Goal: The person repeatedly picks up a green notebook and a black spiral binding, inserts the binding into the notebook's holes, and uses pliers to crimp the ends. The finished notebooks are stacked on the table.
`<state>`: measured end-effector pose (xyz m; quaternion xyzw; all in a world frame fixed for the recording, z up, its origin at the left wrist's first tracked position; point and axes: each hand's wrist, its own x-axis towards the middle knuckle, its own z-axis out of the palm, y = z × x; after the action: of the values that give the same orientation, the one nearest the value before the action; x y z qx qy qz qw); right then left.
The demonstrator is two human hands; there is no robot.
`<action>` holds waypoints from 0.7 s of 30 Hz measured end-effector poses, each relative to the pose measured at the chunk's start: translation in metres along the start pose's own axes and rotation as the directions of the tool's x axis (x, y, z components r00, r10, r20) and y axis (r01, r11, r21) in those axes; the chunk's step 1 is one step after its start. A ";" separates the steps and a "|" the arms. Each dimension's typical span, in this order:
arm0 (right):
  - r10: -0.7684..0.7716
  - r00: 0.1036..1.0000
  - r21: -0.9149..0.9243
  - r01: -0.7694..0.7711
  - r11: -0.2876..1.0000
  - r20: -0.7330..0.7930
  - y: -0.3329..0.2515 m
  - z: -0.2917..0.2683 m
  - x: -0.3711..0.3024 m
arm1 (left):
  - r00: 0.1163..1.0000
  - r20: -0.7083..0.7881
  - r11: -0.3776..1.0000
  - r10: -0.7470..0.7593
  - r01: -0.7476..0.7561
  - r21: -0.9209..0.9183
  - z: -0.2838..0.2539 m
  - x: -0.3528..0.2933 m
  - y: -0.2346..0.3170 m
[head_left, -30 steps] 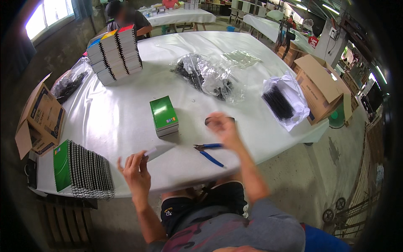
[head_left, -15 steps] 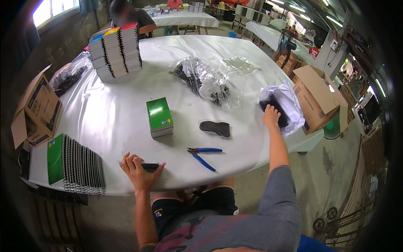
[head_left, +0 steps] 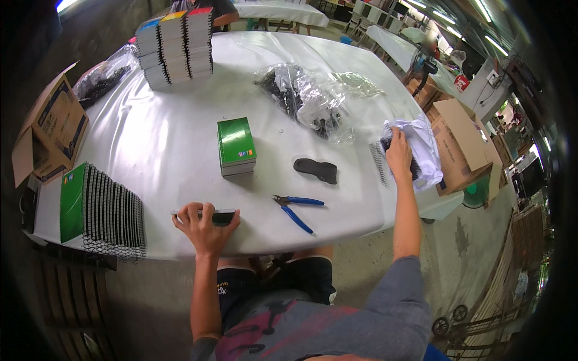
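Note:
At the table's front edge my left hand [head_left: 205,228] is closed round a thin notebook [head_left: 224,217] standing on its edge, its dark cover facing me. My right hand [head_left: 398,157] reaches to the right side, its fingers bent down and closed on black spiral binding coils [head_left: 415,170] in a white plastic bag [head_left: 428,153]. A loose coil [head_left: 379,163] lies on the table just left of that hand. Blue-handled cutting pliers [head_left: 299,210] lie between my hands, jaws pointing left. Beyond them rests a black, sole-shaped piece [head_left: 315,170]. A short stack of green notebooks [head_left: 236,144] stands mid-table.
At left, a row of spiral-bound green notebooks [head_left: 102,210] stands near an open carton [head_left: 54,129]. Tall notebook stacks [head_left: 174,48] rise at the back, before another person. Clear bags of black coils [head_left: 301,99] lie far centre. Another open carton [head_left: 460,141] is at right.
My right hand has shifted over the bag, and a coil now lies beside it on the table. The left hand still holds the notebook. The whole view has tilted slightly.

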<state>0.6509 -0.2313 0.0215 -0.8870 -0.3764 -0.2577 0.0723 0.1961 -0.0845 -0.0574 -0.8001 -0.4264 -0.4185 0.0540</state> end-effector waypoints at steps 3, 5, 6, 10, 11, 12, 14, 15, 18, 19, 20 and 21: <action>-0.091 0.991 0.273 0.061 0.960 0.100 -0.047 -0.035 -0.023 | 1.000 -0.011 1.000 -0.013 0.013 -0.006 0.000 0.002 0.004; -0.256 0.952 0.556 0.124 0.822 0.167 -0.083 -0.056 -0.048 | 0.999 -0.034 1.000 0.009 -0.009 -0.014 -0.003 0.005 0.010; -0.362 0.915 0.683 0.150 0.714 0.177 -0.110 -0.068 -0.062 | 0.999 -0.041 1.000 0.007 -0.007 0.003 -0.006 0.005 0.011; -0.563 0.794 0.936 -0.019 0.353 0.228 -0.179 -0.081 -0.108 | 0.998 -0.052 1.000 0.028 -0.029 -0.011 -0.003 0.003 0.005; -0.549 0.813 0.951 -0.018 0.308 0.193 -0.194 -0.083 -0.116 | 0.998 -0.053 0.999 0.034 -0.035 -0.013 -0.003 0.003 0.007; -0.532 0.832 0.965 -0.018 0.261 0.159 -0.207 -0.085 -0.123 | 0.998 -0.053 0.999 0.041 -0.041 -0.014 -0.004 0.003 0.009; -0.504 0.853 0.979 -0.034 0.199 0.132 -0.225 -0.086 -0.130 | 0.995 -0.084 0.998 0.050 -0.052 -0.024 -0.005 0.001 0.012; -0.516 0.845 0.976 -0.030 0.214 0.139 -0.229 -0.086 -0.130 | 0.994 -0.098 0.998 0.055 -0.058 -0.027 -0.005 0.000 0.013; -0.587 0.793 0.966 -0.008 0.259 0.165 -0.245 -0.086 -0.132 | 0.997 -0.079 1.000 0.022 -0.024 -0.019 -0.003 -0.003 0.011; -0.592 0.795 0.972 0.009 0.233 0.135 -0.249 -0.082 -0.134 | 0.996 -0.084 1.000 0.016 -0.017 -0.020 -0.004 -0.004 0.010; -0.591 0.796 0.973 0.010 0.232 0.133 -0.249 -0.080 -0.133 | 0.997 -0.078 0.999 0.015 -0.018 -0.032 -0.002 -0.004 0.010; -0.590 0.797 0.973 0.011 0.231 0.131 -0.250 -0.078 -0.134 | 0.997 -0.072 0.999 0.014 -0.017 -0.043 -0.002 -0.004 0.010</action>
<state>0.3648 -0.1644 0.0036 -0.6058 -0.6282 0.2333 0.4289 0.2009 -0.0944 -0.0568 -0.7887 -0.4088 -0.4558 0.0551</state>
